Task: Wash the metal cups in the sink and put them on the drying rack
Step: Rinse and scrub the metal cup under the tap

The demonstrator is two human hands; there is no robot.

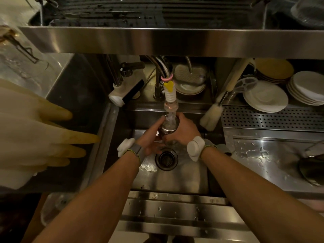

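Dishwashing at a sink (175,180), metal cup (169,128) held under the tap nozzle (170,96).
Rubber gloves (35,135) hang at far left. The left hand (150,139) curls its fingers under the cup; the right hand (186,131) wraps its side, above the drain (166,159). White plates (265,97) are stacked at right.

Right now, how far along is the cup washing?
Done: no finished cup is visible on the drying rack above. In hand: the left hand and right hand both grip one metal cup under the faucet nozzle, over the sink. Left: finish rinsing it and lift it to the rack. No other cups show plainly in the basin.
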